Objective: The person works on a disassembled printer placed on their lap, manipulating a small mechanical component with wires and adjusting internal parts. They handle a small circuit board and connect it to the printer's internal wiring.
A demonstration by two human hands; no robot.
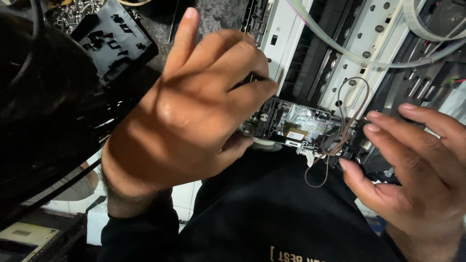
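Black plastic, the small carriage part (301,127) sits between both hands over the person's lap, its thin brown wires (340,121) looping loose. The left hand (189,111) pinches its left end; the right hand (412,160) is spread, fingertips just touching the right end. A tug could snag those wires (they look frail). Clear tubes (340,48) and a white printer frame (286,34) crowd behind; a screw tray (73,12) lies far left.
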